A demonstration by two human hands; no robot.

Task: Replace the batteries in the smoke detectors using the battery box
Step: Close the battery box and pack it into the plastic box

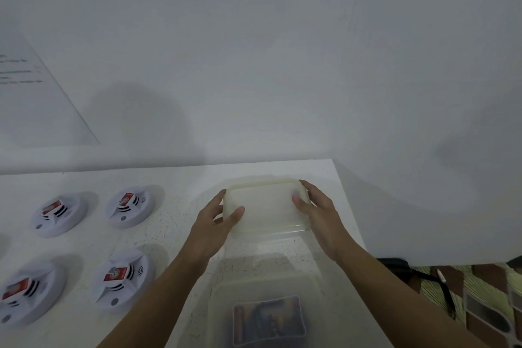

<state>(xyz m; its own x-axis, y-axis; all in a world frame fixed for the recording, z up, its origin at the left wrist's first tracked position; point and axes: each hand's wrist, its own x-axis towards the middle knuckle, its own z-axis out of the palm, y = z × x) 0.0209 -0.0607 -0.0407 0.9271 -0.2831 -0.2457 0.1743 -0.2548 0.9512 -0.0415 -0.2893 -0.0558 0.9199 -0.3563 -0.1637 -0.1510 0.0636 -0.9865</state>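
Both hands hold a translucent plastic lid point(267, 206) over the far right part of the white table point(180, 215). My left hand point(217, 220) grips its left edge, thumb on top. My right hand point(316, 209) grips its right edge the same way. Nearer to me stands the uncovered battery box point(262, 311), a clear tub with batteries lying in it, blurred. Several white round smoke detectors, each with a red label, lie on the left, among them one detector point(130, 206) at the back and one detector point(121, 277) closer to me.
A white wall rises behind the table. A printed sheet point(25, 87) hangs on it at the left. The table's right edge runs close to my right arm; beyond it lie a patterned floor point(485, 299) and a black strap point(418, 274).
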